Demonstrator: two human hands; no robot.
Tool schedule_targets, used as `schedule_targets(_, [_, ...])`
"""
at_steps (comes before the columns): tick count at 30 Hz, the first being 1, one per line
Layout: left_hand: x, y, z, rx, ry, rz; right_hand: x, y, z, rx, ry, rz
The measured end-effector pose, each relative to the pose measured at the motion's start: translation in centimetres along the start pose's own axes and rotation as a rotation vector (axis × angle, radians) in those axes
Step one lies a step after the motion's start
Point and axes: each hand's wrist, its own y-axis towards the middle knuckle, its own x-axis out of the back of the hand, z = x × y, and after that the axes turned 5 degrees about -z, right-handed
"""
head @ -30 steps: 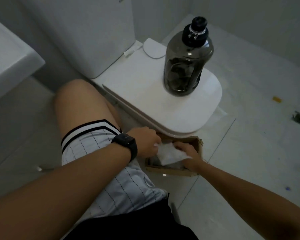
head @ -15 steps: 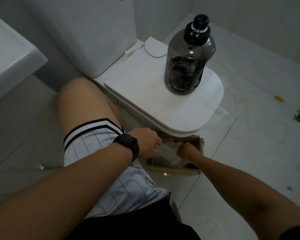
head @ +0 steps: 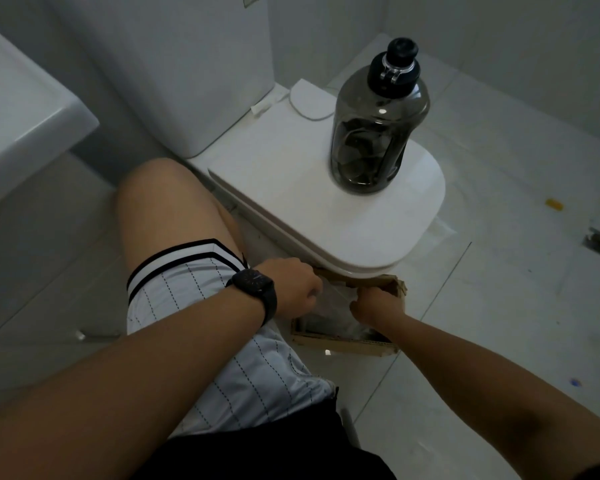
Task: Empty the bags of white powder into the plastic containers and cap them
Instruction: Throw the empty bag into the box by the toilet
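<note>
Both my arms reached to the lower centre of the frame. My left hand and my right hand had curled fingers pinching a clear bag over the box on the tiled floor. A dark bottle stood capped on the toilet lid, upper centre.

A smoky, glossy translucent plastic bottle is gleaming on the smooth white toilet lid, while rough brown cardboard box at six o'clock is holding crinkly clear plastic bag.
</note>
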Motion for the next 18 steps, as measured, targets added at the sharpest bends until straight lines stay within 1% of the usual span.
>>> schedule_targets(3, [0.6,-0.4,-0.1,-0.003,-0.018,-0.074,1.3,-1.1,2.0,0.079,-0.106,-0.033])
schedule_targets(7, [2.3,-1.5,-0.3,0.029,-0.093,-0.206,3.5,-1.7,4.9,0.223,-0.173,0.035])
schedule_targets(9, [3.2,-2.5,-0.2,0.054,-0.113,-0.251,5.5,-2.2,7.0,0.307,-0.221,0.040])
schedule_targets(11, [4.4,-3.5,0.2,0.078,-0.111,-0.294,8.0,-3.3,8.9,0.370,-0.206,0.047])
schedule_targets(14, [6.7,-6.1,1.5,0.136,-0.099,-0.380,12.2,-5.7,11.4,0.444,-0.175,-0.007])
schedule_targets(18, [10.4,-10.5,3.5,0.214,-0.090,-0.513,18.1,-9.0,14.2,0.474,-0.177,-0.132])
